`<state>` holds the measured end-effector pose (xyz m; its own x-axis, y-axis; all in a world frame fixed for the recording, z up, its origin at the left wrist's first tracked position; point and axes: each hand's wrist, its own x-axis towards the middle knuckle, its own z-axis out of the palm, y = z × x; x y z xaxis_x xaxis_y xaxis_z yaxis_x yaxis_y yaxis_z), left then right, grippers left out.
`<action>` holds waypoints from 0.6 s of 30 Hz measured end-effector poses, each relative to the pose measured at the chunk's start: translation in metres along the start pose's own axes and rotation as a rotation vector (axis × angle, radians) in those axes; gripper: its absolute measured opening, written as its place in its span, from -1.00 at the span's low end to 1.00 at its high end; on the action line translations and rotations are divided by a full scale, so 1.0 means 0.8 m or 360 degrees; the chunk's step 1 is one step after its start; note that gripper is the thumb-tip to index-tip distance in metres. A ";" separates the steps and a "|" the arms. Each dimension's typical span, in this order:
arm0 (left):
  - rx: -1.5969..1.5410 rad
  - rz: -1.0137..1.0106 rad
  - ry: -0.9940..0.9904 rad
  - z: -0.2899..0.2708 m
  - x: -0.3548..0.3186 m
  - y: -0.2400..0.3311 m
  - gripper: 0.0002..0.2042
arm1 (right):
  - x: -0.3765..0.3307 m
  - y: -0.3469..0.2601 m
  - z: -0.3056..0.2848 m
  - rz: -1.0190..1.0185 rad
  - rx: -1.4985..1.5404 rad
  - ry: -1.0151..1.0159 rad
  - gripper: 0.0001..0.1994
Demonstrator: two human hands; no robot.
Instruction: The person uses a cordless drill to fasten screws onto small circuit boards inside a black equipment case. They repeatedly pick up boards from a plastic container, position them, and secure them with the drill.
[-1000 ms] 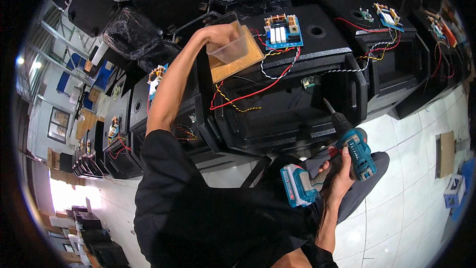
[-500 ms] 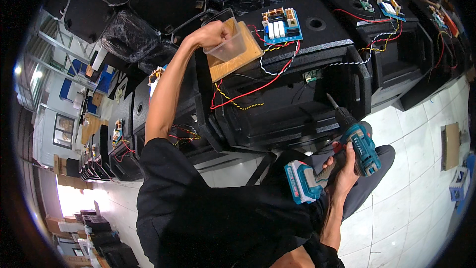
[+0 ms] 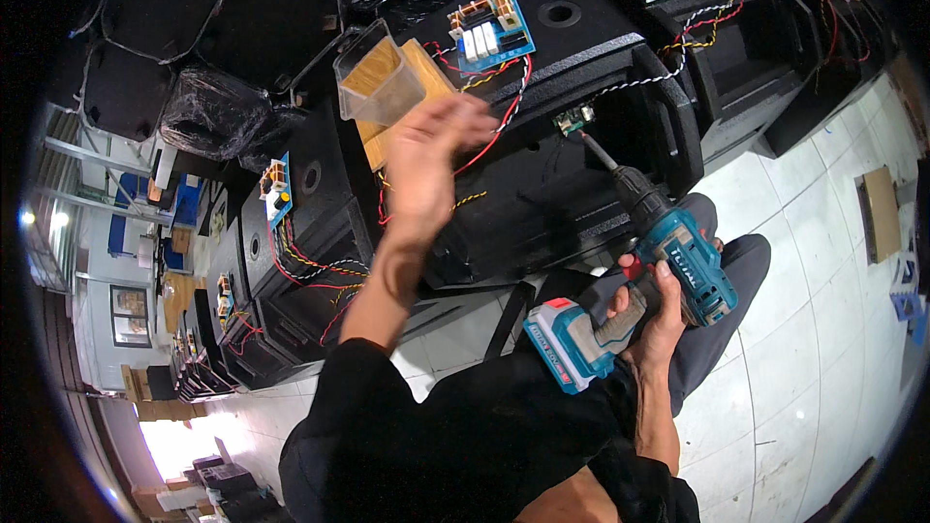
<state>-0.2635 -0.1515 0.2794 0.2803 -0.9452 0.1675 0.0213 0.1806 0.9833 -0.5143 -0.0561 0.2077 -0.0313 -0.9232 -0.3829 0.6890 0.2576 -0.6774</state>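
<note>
Driving step | right hand [image 3: 654, 315] clamped on teal drill [image 3: 668, 261], bit at small green board [image 3: 573, 119] | left hand [image 3: 426, 160] spread, empty, below clear tub [image 3: 380, 84] | next, likely: steady bit alignment.

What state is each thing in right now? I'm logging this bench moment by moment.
Left hand: open, raised, holding nothing.
Right hand: gripping the cordless drill.
Cordless drill: bit tip at the small green board.
Clear plastic tub: open, tilted on the black cabinet.
</note>
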 end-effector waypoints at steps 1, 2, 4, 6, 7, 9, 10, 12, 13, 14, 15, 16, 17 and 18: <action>-0.0265 -0.0252 0.0038 0.012 -0.007 -0.029 -0.81 | -0.001 0.001 -0.001 0.0005 0.0011 -0.0031 -0.53; -0.0410 -0.0408 0.0078 0.023 -0.005 -0.054 -0.80 | -0.001 0.002 -0.005 0.0038 0.0020 -0.0062 -0.53; -0.0567 -0.0611 0.0126 0.048 -0.004 -0.089 -0.78 | -0.002 0.003 -0.013 0.0098 0.0037 -0.0112 -0.53; -0.0721 -0.0721 0.0116 0.054 -0.004 -0.105 -0.76 | -0.004 0.003 -0.010 0.0089 0.0006 -0.0094 -0.53; -0.0770 -0.0746 0.0096 0.056 -0.002 -0.109 -0.76 | -0.005 0.003 -0.010 0.0081 -0.0006 -0.0082 -0.54; -0.0817 -0.0790 0.0071 0.058 -0.002 -0.116 -0.75 | -0.003 0.003 -0.011 0.0087 0.0015 -0.0069 -0.54; -0.0810 -0.0805 0.0069 0.056 -0.003 -0.117 -0.75 | -0.003 0.003 -0.008 0.0061 0.0013 -0.0029 -0.54; -0.0796 -0.0846 0.0060 0.054 0.000 -0.121 -0.75 | -0.001 0.003 -0.008 0.0077 0.0028 -0.0009 -0.55; -0.0790 -0.0873 0.0056 0.053 0.000 -0.122 -0.75 | 0.000 0.004 -0.013 0.0121 0.0041 -0.0031 -0.55; -0.0784 -0.0900 0.0053 0.052 0.001 -0.124 -0.75 | 0.001 0.005 -0.015 0.0165 0.0054 -0.0053 -0.55; -0.0834 -0.0902 0.0029 0.051 0.000 -0.127 -0.76 | 0.002 0.006 -0.015 0.0177 0.0053 -0.0073 -0.55; -0.0888 -0.0904 -0.0001 0.050 0.001 -0.131 -0.76 | 0.003 0.007 -0.014 0.0184 0.0051 -0.0091 -0.54; -0.0941 -0.0907 -0.0030 0.051 0.001 -0.134 -0.76 | 0.004 0.007 -0.013 0.0191 0.0048 -0.0108 -0.54; -0.0969 -0.0930 -0.0039 0.052 0.002 -0.136 -0.76 | 0.005 0.007 -0.010 0.0170 0.0039 -0.0080 -0.54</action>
<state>-0.3050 -0.1835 0.1759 0.0428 -0.9365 -0.3481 0.6720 -0.2308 0.7036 -0.5165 -0.0558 0.1971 0.0791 -0.9041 -0.4199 0.7041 0.3489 -0.6185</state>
